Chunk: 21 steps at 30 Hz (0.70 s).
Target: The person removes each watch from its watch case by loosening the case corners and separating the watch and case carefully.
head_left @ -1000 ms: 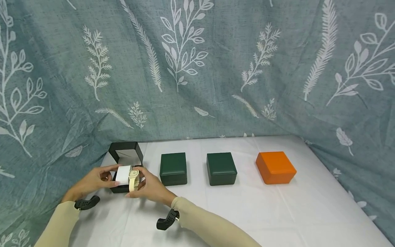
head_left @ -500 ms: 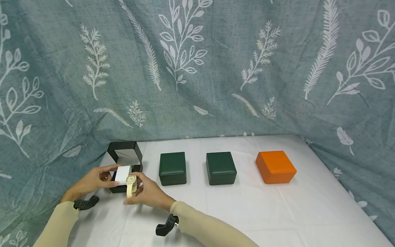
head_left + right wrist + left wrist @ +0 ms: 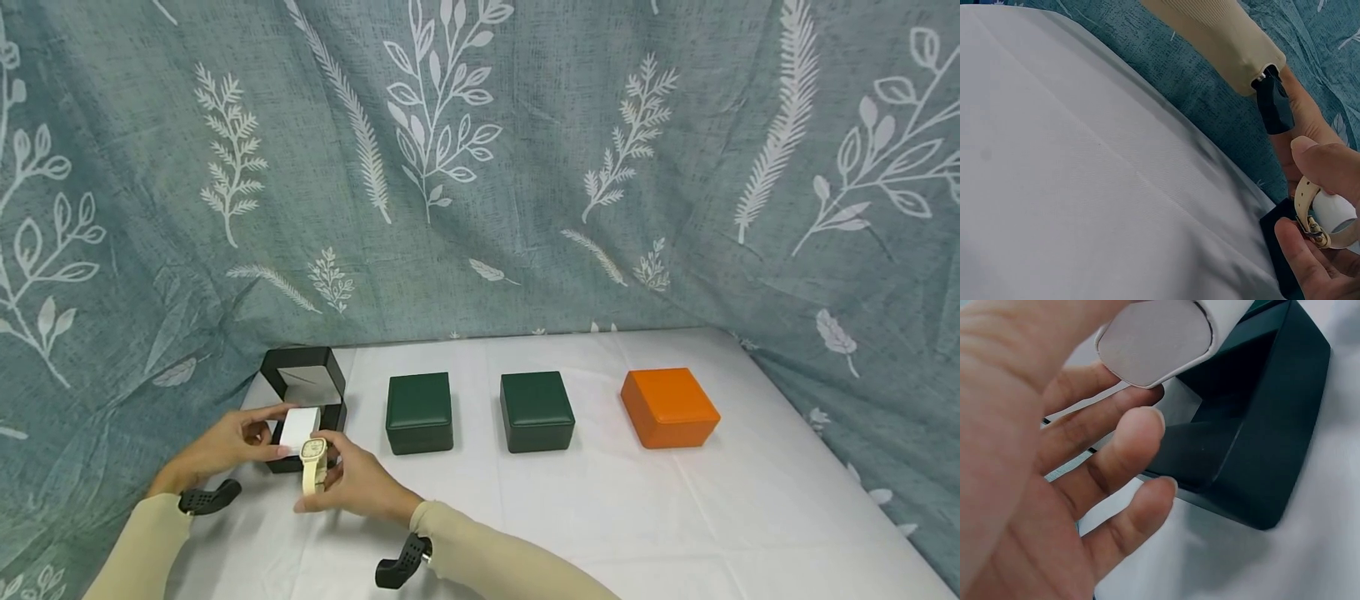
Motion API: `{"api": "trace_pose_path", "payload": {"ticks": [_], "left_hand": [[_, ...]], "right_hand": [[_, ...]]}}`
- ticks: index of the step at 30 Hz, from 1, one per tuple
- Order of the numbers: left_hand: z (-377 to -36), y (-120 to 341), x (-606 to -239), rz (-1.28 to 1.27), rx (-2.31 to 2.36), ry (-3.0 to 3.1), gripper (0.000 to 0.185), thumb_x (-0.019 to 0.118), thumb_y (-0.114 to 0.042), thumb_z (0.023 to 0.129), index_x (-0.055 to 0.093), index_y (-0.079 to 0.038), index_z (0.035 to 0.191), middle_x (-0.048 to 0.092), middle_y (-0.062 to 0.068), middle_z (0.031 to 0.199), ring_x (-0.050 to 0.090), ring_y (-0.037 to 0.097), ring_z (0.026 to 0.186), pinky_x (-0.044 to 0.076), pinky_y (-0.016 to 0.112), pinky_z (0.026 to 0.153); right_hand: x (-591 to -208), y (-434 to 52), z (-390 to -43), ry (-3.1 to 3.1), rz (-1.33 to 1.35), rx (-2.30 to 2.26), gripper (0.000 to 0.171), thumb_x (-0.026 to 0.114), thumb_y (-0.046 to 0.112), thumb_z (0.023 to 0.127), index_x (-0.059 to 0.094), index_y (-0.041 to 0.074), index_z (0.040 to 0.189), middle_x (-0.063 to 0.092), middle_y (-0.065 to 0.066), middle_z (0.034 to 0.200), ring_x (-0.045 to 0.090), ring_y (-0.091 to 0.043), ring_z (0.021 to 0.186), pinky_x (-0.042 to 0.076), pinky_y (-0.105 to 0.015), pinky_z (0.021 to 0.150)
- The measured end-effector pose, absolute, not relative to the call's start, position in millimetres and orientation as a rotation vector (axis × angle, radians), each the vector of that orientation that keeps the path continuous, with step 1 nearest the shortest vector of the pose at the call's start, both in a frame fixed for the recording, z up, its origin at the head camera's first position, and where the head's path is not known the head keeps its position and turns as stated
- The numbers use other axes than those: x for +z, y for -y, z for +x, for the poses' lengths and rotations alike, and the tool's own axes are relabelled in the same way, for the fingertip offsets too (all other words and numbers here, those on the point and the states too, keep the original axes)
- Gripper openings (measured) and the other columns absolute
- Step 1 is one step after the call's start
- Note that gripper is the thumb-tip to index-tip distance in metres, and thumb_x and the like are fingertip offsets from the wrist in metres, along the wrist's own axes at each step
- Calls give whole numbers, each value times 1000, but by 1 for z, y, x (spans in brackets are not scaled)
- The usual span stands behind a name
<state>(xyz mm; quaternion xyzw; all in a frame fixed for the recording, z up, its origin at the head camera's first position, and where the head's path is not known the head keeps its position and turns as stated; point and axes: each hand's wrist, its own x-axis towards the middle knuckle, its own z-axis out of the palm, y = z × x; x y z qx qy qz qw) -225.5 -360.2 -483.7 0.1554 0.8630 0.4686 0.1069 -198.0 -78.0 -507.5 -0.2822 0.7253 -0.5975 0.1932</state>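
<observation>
A cream watch (image 3: 312,461) with a square face and a buckled strap (image 3: 1317,230) is pinched in my right hand (image 3: 352,483), just off the end of a white cushion (image 3: 298,428). My left hand (image 3: 225,443) holds that cushion by its left end (image 3: 1155,339) over an open black box (image 3: 303,392) at the table's near left. The box's dark wall (image 3: 1254,456) lies right beside my left fingers (image 3: 1125,450).
Two shut dark green boxes (image 3: 419,412) (image 3: 537,410) and an orange box (image 3: 667,407) stand in a row to the right on the white tablecloth (image 3: 600,517). A leaf-patterned teal curtain (image 3: 480,167) hangs behind and drapes past the table's left edge (image 3: 1210,112).
My right hand has drawn the watch off the cushion, toward me and slightly down. The left hand has kept the cushion over the black box.
</observation>
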Motion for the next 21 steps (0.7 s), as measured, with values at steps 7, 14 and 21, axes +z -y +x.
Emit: {"api": "trace_pose_path", "payload": {"ticks": [7,14,21], "left_hand": [[-226,361,-483,446,1387,-2536,78,82,-19,90,43,-2,155,58,10,85,54,14,73,46,32,61],[-227,363,-481,403,1406,-2522,82,83,-19,89,39,0,157,57,11,85,54,15,73,46,36,61],[-227,364,-481,401,1403,-2520,82,82,-20,90,39,0,157,57,11,85,54,15,73,46,36,61]], "right_hand": [[-509,79,-197,-2056,-780,-1668,87,92,21,80,43,32,151,58,8,106,65,-7,85,52,-23,68],[-509,80,-195,-2041,-768,-1655,86,91,20,80,44,26,152,57,11,106,65,-6,86,52,-22,69],[-511,83,-193,-2045,-777,-1656,86,92,18,80,43,23,152,55,9,110,65,-4,87,53,-21,70]]}}
